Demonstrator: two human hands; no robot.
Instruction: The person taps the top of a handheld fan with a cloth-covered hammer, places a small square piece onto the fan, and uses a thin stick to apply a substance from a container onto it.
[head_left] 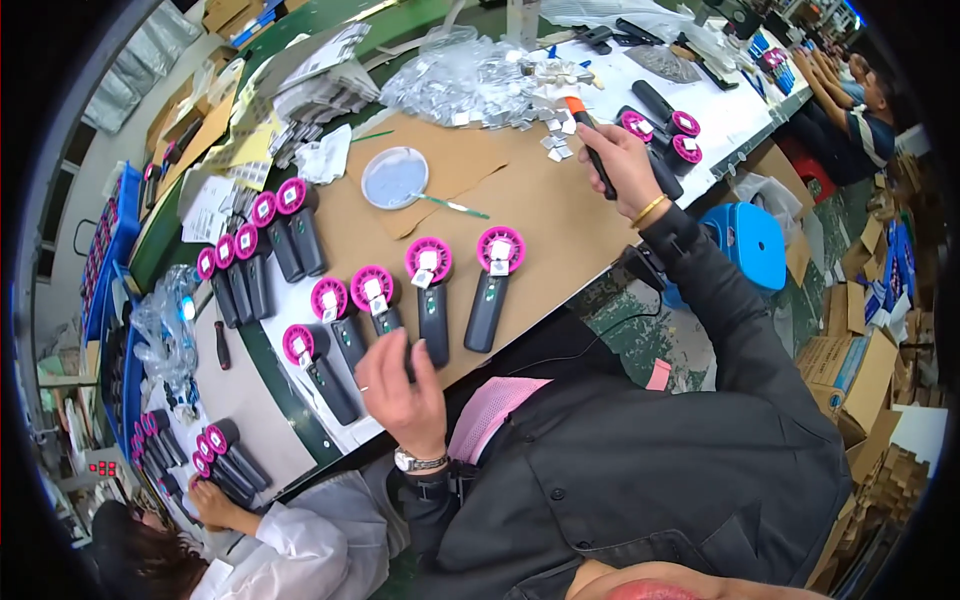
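Note:
My left hand [405, 395], with a watch at its wrist, is at the near edge of the table. Its fingers and thumb close around the dark handle of a handheld fan [373, 288] with a pink round head. More such fans lie on both sides, among them one at the right [484, 305] and one at the left [325, 375]. White square pieces sit on their heads or necks. My right hand [628, 165], raised over the far right of the brown board, grips a black tool [594, 158] with an orange end; its exact kind is unclear.
A round translucent dish [395, 178] with a green-white stick [450, 207] lies on brown cardboard [470, 160]. Clear plastic bags [460, 80] pile up behind. More fans [290, 235] lie left. A co-worker [310, 540] sits at lower left; a blue stool [745, 245] stands right.

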